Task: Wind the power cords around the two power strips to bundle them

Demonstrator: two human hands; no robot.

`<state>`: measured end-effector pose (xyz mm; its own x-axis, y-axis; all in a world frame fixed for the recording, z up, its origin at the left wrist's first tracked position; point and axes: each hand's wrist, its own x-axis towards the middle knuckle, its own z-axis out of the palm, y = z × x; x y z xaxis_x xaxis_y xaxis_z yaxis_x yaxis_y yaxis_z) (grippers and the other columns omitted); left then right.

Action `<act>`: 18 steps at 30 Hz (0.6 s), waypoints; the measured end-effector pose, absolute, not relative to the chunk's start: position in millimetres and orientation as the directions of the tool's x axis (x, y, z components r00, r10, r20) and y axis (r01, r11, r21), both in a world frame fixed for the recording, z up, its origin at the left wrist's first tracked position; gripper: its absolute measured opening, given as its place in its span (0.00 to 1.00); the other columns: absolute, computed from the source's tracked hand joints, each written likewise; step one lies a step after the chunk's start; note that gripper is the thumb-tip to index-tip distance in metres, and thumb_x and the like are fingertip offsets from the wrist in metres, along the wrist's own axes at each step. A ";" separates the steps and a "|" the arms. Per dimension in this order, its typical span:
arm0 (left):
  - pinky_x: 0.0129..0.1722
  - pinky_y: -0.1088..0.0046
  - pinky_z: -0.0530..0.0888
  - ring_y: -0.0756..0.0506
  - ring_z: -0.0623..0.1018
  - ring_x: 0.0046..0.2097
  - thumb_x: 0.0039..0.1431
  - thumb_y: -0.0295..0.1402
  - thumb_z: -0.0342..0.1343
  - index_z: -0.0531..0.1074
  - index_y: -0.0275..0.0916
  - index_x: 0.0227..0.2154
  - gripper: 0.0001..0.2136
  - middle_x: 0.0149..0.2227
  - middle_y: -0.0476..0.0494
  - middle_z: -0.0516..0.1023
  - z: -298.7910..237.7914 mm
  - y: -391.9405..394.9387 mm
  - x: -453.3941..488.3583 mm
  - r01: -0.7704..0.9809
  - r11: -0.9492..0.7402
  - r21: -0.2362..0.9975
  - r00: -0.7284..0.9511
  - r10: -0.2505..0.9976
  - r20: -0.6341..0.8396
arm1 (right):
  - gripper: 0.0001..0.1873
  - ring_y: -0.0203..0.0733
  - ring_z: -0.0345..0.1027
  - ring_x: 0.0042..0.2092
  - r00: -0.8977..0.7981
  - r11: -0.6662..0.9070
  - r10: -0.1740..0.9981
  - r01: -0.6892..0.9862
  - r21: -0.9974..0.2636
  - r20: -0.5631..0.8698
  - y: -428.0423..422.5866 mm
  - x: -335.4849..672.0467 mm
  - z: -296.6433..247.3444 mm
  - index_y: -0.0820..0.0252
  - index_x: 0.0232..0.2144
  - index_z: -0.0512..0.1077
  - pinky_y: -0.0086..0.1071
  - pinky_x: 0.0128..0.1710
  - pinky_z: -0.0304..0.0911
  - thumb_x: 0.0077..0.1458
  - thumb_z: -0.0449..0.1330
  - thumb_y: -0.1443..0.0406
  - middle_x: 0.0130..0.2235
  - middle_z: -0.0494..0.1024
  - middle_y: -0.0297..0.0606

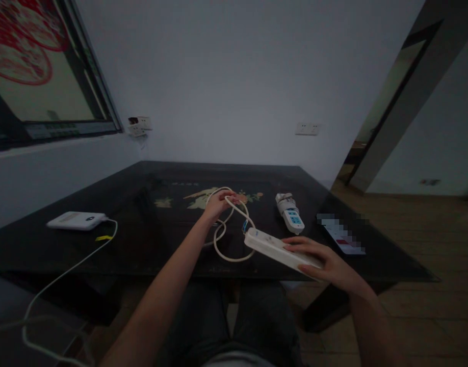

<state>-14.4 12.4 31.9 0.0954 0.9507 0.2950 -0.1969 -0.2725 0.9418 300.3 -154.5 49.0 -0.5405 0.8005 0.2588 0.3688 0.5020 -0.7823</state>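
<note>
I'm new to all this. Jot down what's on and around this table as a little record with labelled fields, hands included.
Left hand: gripping a looped white cord
Right hand: gripping a white power strip near its far-right end
Table: dark, glossy, with a floral picture on top
Right side of table: a second strip with blue panels, its cord wrapped around it; beyond it, a pixelated flat object
Left side of table: a white device with a cable attached
Back wall: sockets
</note>
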 end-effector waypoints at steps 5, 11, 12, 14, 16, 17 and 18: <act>0.27 0.69 0.76 0.44 0.80 0.29 0.31 0.19 0.66 0.78 0.37 0.30 0.17 0.34 0.39 0.81 37.3 -3.6 -20.9 0.031 -0.180 0.983 0.292 0.942 0.163 | 0.19 0.54 0.61 0.58 -0.425 0.493 0.846 0.398 -0.774 0.320 -163.8 304.7 31.2 0.44 0.50 0.73 0.51 0.57 0.58 0.54 0.61 0.59 0.57 0.68 0.42; 0.36 0.71 0.75 0.46 0.79 0.37 0.45 0.23 0.62 0.77 0.40 0.35 0.12 0.39 0.41 0.79 48.9 -64.3 -42.5 0.127 -0.278 0.952 0.045 0.960 0.275 | 0.18 0.56 0.63 0.56 -0.268 0.487 0.870 0.348 -0.801 0.413 -172.2 272.9 16.8 0.44 0.47 0.74 0.52 0.55 0.60 0.53 0.62 0.58 0.55 0.69 0.43; 0.35 0.71 0.75 0.46 0.79 0.35 0.50 0.28 0.61 0.77 0.40 0.35 0.08 0.38 0.41 0.79 47.1 -84.7 -43.1 0.123 -0.307 0.944 -0.013 0.950 0.311 | 0.18 0.56 0.63 0.56 -0.248 0.481 0.875 0.343 -0.807 0.416 -175.5 264.8 14.2 0.44 0.48 0.74 0.52 0.55 0.60 0.53 0.62 0.58 0.55 0.69 0.42; 0.31 0.71 0.74 0.46 0.78 0.30 0.57 0.37 0.56 0.77 0.38 0.30 0.09 0.32 0.40 0.80 36.9 -131.4 -38.2 0.069 -0.232 0.970 0.113 0.968 0.223 | 0.18 0.55 0.63 0.56 -0.217 0.465 0.884 0.332 -0.820 0.414 -183.8 247.6 8.1 0.43 0.48 0.73 0.51 0.55 0.61 0.54 0.61 0.58 0.55 0.69 0.42; 0.30 0.70 0.75 0.44 0.80 0.31 0.58 0.44 0.54 0.78 0.38 0.33 0.15 0.31 0.37 0.80 20.0 -177.5 -26.2 0.004 0.011 1.000 0.365 0.931 -0.012 | 0.18 0.54 0.64 0.55 -0.179 0.451 0.892 0.328 -0.830 0.414 -193.8 229.4 1.0 0.42 0.48 0.73 0.50 0.54 0.62 0.54 0.60 0.58 0.54 0.69 0.42; 0.33 0.69 0.76 0.42 0.80 0.35 0.58 0.45 0.55 0.77 0.39 0.40 0.16 0.34 0.36 0.81 10.7 -197.0 -18.6 -0.048 0.118 0.992 0.414 0.906 -0.088 | 0.18 0.54 0.64 0.55 -0.157 0.447 0.894 0.331 -0.831 0.419 -199.4 220.0 -2.7 0.42 0.48 0.73 0.50 0.54 0.63 0.54 0.60 0.58 0.54 0.69 0.43; 0.37 0.67 0.76 0.42 0.80 0.39 0.56 0.46 0.56 0.75 0.42 0.46 0.19 0.39 0.36 0.81 2.0 -212.9 -10.9 -0.111 0.197 0.974 0.452 0.883 -0.127 | 0.18 0.54 0.64 0.55 -0.138 0.441 0.897 0.343 -0.830 0.420 -205.4 210.3 -6.2 0.43 0.48 0.73 0.49 0.54 0.63 0.54 0.60 0.58 0.54 0.69 0.43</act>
